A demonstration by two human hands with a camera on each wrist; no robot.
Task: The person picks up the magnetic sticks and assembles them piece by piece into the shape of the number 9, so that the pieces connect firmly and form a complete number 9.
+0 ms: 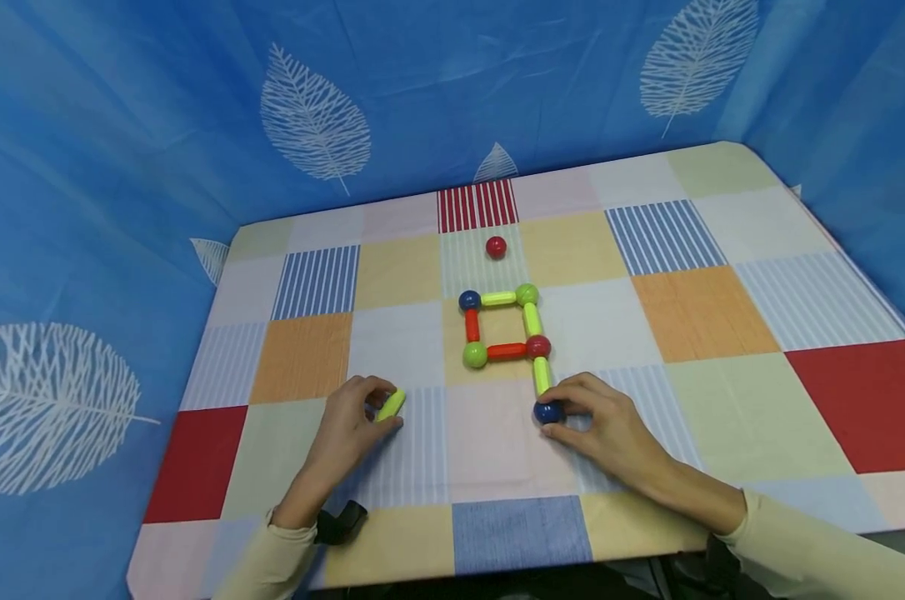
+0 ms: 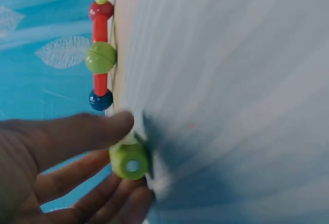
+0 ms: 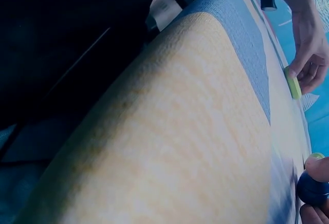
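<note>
My left hand (image 1: 355,421) pinches a yellow-green magnetic rod (image 1: 391,405) close over the table, left of the built shape. In the left wrist view that rod (image 2: 129,161) shows its end with a pale round spot, between thumb and fingers. My right hand (image 1: 610,421) holds a dark blue ball (image 1: 548,412) between thumb and fingers. This ball sits at the near end of a yellow-green rod (image 1: 542,377), whose far end meets a red ball (image 1: 538,347). From there a square of rods and balls extends, with a green ball (image 1: 475,355) at its near left corner.
A loose red ball (image 1: 496,247) lies beyond the square. The patchwork tablecloth (image 1: 497,533) covers the table, and blue curtains with white leaves (image 1: 317,117) hang behind and at both sides. A dark wrist device (image 1: 342,523) sits at the left cuff.
</note>
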